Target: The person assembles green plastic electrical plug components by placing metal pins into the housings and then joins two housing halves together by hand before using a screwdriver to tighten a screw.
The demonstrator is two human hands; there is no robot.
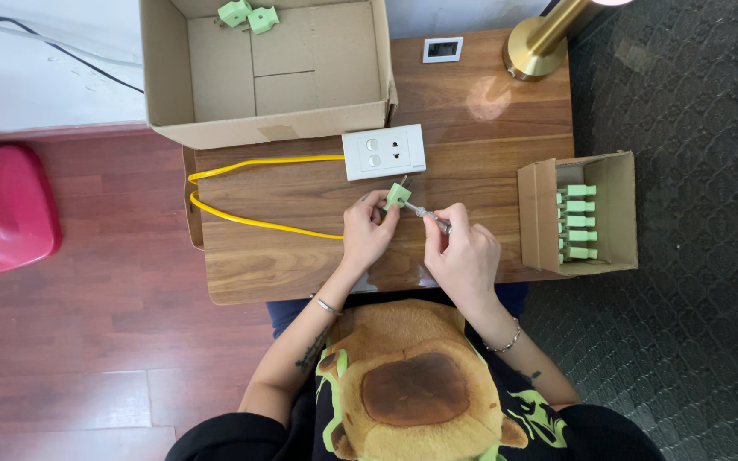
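Observation:
My left hand (366,232) pinches a small green plug (398,195) above the wooden table (471,128). In my right hand (465,253) is a slim screwdriver (429,215), its metal tip touching the plug's side. A yellow cable (249,192) loops across the table's left part and runs toward my left hand. Just beyond the plug lies a white socket-and-switch plate (383,152).
A large open cardboard box (266,72) at the back holds two green plugs (248,14). A small open box (578,212) at the right holds several green plugs. A brass lamp base (538,43) and a small white frame (442,49) stand behind. A red object (2,209) sits on the floor.

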